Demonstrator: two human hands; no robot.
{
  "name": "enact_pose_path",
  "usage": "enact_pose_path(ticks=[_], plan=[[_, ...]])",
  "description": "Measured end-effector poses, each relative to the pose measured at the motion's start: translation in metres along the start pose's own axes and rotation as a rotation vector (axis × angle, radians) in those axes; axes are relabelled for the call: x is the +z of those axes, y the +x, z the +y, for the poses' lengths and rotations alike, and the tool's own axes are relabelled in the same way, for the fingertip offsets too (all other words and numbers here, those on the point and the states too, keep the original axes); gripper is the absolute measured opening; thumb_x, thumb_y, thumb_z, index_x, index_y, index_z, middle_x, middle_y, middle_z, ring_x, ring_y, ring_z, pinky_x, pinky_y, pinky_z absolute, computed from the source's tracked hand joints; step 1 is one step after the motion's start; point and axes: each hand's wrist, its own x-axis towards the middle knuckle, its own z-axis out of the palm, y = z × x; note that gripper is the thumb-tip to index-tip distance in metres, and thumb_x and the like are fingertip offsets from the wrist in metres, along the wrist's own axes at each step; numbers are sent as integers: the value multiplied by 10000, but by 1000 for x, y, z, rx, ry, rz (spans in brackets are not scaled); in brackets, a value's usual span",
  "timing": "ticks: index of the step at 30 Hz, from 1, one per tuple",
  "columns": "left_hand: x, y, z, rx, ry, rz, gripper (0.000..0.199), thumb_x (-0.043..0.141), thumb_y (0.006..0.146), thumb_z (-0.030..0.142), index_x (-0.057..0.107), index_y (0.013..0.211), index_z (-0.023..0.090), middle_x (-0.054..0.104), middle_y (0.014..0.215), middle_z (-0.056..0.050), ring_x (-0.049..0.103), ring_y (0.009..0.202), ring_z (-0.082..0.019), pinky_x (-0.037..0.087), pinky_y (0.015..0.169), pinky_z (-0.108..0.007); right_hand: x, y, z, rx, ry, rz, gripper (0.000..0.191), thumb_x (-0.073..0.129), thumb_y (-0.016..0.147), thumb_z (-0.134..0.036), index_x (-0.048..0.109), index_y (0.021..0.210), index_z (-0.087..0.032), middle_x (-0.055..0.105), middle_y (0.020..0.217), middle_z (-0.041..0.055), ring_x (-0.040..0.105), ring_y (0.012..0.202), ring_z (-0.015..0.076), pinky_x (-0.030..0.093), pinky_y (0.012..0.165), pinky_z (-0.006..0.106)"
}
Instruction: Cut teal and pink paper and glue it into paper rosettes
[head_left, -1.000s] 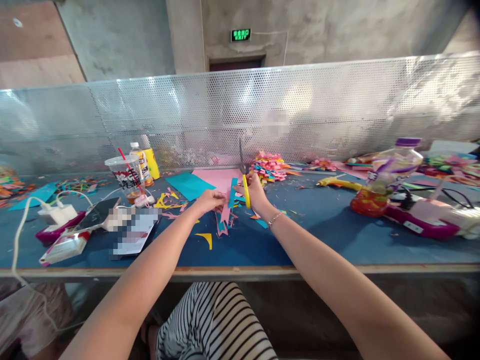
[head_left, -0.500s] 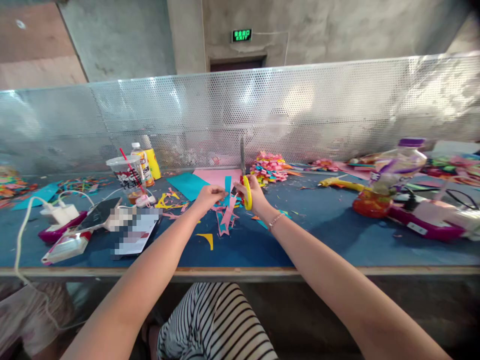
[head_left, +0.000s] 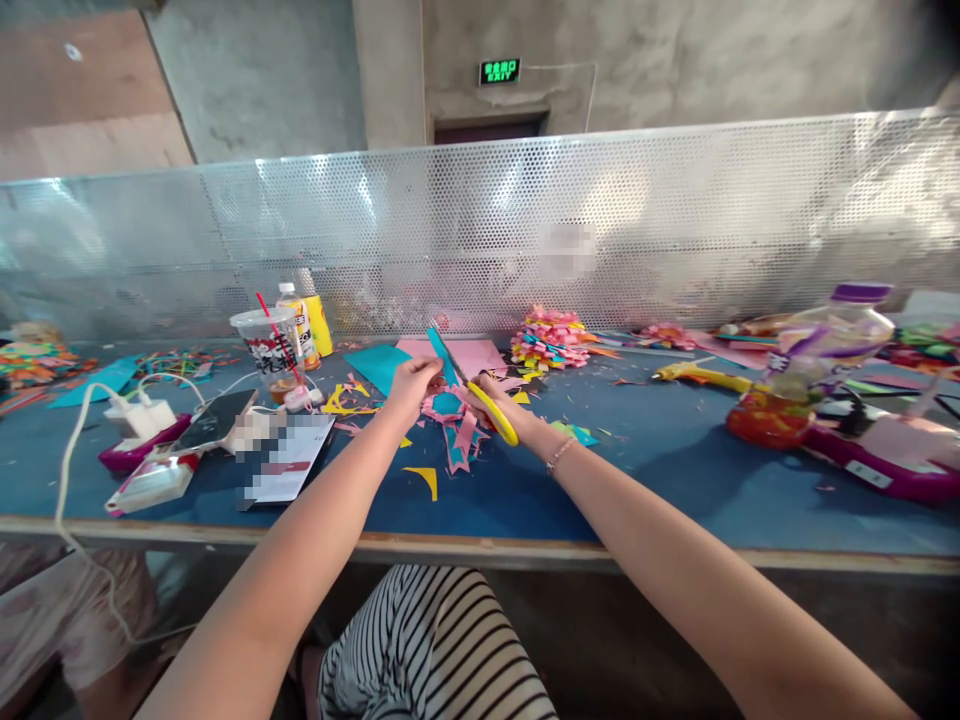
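My right hand point(head_left: 501, 394) is closed on yellow-handled scissors point(head_left: 491, 408), whose blades point up and to the left. The blades reach a blue paper strip point(head_left: 436, 342) beside my left hand point(head_left: 417, 384), whose fingers are pinched on it. Just below both hands lies a pink and blue paper piece point(head_left: 461, 436) among cut scraps. Behind them are a pink sheet point(head_left: 465, 354) and a blue sheet point(head_left: 375, 368). A yellow scrap point(head_left: 424, 480) rests nearer the table's front edge.
At the left stand a plastic cup point(head_left: 270, 350) and a bottle point(head_left: 289, 310), near phones and a charger point(head_left: 139, 415). A pile of folded paper point(head_left: 549, 338) sits behind my right hand. Farther right are a yellow glue gun point(head_left: 705, 377) and a large bottle point(head_left: 772, 410).
The scissors have swung from upright to slanting left, with their blades now at the blue strip. The whole view has shifted slightly, moving the table's objects rightward.
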Motion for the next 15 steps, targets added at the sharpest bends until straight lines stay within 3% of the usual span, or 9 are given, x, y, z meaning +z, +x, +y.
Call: enact_pose_path(ticks=[8, 15], plan=[[4, 1, -4, 60, 36, -13, 229, 645, 615, 349, 586, 672, 136, 531, 537, 12, 525, 492, -89, 421, 472, -209, 2, -2, -6, 5, 23, 37, 411, 510, 727, -575, 289, 758, -230, 327, 428, -120, 323, 318, 55, 239, 318, 168], [4, -1, -1, 76, 56, 6, 209, 623, 633, 344, 574, 659, 142, 529, 545, 17, 520, 494, -80, 374, 445, -184, 6, -7, -9, -18, 9, -8, 422, 447, 747, -620, 290, 731, -228, 345, 409, -109, 321, 273, 65, 269, 283, 186]])
